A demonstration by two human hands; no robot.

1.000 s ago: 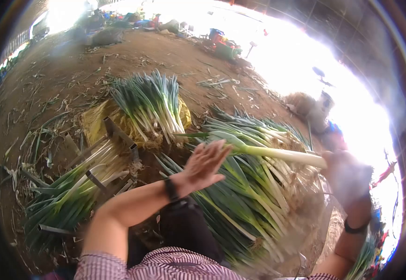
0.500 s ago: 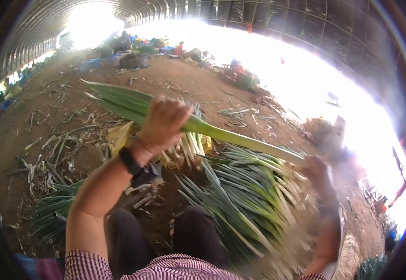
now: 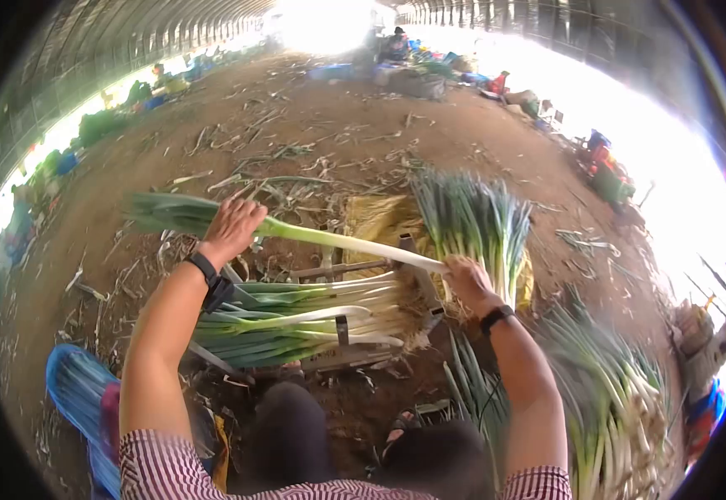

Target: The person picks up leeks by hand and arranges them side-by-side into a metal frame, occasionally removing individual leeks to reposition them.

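A long leek (image 3: 350, 242) stretches across in front of me, its green leaves to the left and its white root end to the right. My left hand (image 3: 236, 227) is closed round the leafy part. My right hand (image 3: 470, 282) grips the root end, hiding its tip. Just below lie several leeks (image 3: 288, 321) side by side in a metal frame (image 3: 342, 330), roots to the right. Beyond my right hand, a bunch of leeks (image 3: 473, 212) stands upright by a yellow sack (image 3: 371, 227). Another leek pile (image 3: 600, 392) lies at the lower right, partly behind my right forearm.
Leaf scraps (image 3: 271, 158) litter the dirt floor (image 3: 213, 192). A blue mesh-like bundle (image 3: 84, 392) is at my lower left. Farther off are a person (image 3: 396, 43), a dark sack (image 3: 417, 82) and a green container (image 3: 611, 182). My knees (image 3: 284, 429) are below the frame.
The view has swung left, bringing the metal frame with leeks into sight. The held leek and both hands are now over that frame, and the leek pile appears farther right.
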